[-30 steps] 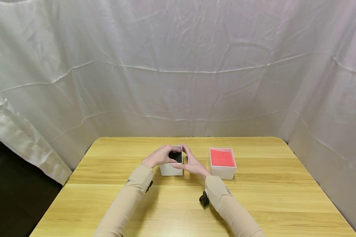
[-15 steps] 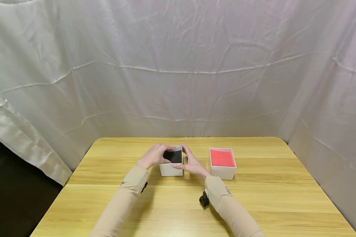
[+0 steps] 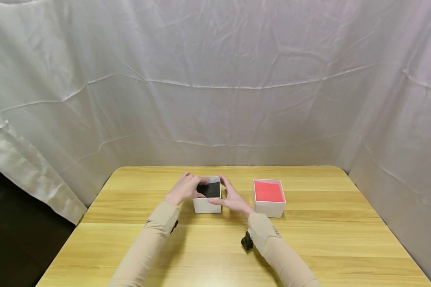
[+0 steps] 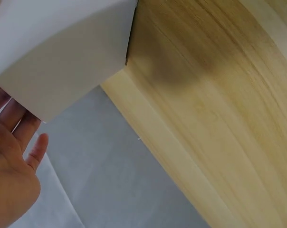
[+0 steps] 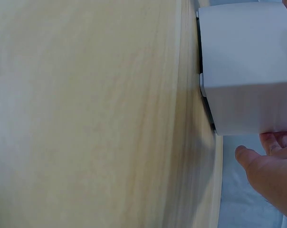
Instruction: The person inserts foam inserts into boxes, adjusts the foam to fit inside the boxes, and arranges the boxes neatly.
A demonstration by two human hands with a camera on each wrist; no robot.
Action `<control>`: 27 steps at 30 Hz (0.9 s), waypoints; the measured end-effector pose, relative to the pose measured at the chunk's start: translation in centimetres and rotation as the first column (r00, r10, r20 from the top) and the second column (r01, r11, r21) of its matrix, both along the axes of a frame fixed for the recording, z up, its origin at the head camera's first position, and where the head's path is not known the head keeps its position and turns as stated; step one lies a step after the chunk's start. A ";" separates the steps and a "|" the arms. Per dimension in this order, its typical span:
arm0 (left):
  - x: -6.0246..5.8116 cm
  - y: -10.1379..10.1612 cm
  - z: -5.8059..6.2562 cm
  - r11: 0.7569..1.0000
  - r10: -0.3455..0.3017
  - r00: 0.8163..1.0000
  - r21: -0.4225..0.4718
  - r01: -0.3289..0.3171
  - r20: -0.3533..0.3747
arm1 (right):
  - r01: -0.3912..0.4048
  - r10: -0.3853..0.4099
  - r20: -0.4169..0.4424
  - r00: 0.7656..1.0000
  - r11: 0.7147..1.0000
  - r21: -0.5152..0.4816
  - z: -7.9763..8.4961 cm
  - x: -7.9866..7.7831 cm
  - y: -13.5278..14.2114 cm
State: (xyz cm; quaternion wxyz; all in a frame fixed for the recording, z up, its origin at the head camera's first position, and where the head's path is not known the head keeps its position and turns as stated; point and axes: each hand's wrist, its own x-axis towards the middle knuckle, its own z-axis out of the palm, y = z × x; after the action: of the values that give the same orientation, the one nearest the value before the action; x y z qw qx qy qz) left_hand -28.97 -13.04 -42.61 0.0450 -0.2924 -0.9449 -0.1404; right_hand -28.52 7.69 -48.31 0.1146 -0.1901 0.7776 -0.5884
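Observation:
A white square box [image 3: 207,206] stands on the table left of centre, its top showing a black sheet or fill [image 3: 211,190]. My left hand [image 3: 184,189] grips the box's left side, thumb towards the near edge and fingers over the far part. Opposite it, my right hand [image 3: 233,198] holds the right side, thumb along the near face and index finger at the far corner. In the left wrist view, the fingers [image 4: 21,124] go behind the box wall [image 4: 62,71]. The right wrist view shows the fingers [image 5: 276,140] at the box's far side.
To the right on the wooden table [image 3: 319,239] stands a second white box [image 3: 269,209] with a red top surface [image 3: 269,191]. A pale curtain [image 3: 237,119] hangs behind the table and along the sides. A black area [image 3: 14,231] lies at the left.
My left hand has shifted left from over the black surface to the box's left side, uncovering more of the black. My right hand and both boxes stay in place.

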 end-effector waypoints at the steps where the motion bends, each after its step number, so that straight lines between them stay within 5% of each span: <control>1: 0.0 0.0 -0.1 1.000 0.001 1.000 0.004 -0.001 -0.002 | -0.001 0.001 0.000 1.000 1.000 0.000 0.0 0.0 0.0; 19: -0.6 1.2 -0.5 0.991 -0.100 0.994 0.094 0.096 0.040 | -0.005 0.005 0.012 1.000 1.000 0.008 0.0 -0.1 0.1; 27: -0.7 1.3 -0.5 0.980 -0.153 0.981 0.143 0.135 0.121 | -0.013 0.012 0.012 1.000 1.000 0.011 -0.1 -0.2 0.1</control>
State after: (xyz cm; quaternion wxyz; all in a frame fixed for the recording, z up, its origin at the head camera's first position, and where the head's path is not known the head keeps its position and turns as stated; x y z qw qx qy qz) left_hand -29.70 -11.69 -43.14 -0.0080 -0.3467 -0.9105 -0.2252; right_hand -28.72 7.80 -48.45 0.1241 -0.1906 0.7788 -0.5845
